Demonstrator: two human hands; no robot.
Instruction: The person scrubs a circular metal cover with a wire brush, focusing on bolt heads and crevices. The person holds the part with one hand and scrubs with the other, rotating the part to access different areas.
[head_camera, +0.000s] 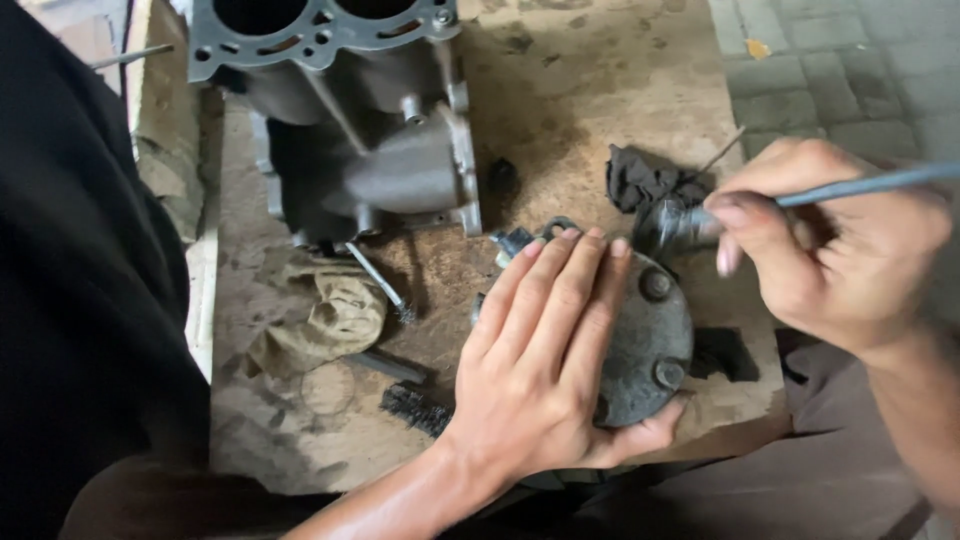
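My left hand (545, 355) lies flat on a round, dirty grey metal cover (650, 335) with two bolt heads, fingers spread over its left half and thumb hooked under its near edge. My right hand (835, 240) grips a thin grey-handled tool (870, 185) whose blurred metal tip (680, 222) meets the cover's far edge. The cover rests on a worn wooden board (560, 90).
A grey engine block (350, 110) stands at the back left of the board. A dirty tan rag (325, 320), a wire brush (412, 408) and a loose bolt (378, 280) lie left of the cover. A black cloth (640, 180) sits behind it. Paving stones (850, 70) lie to the right.
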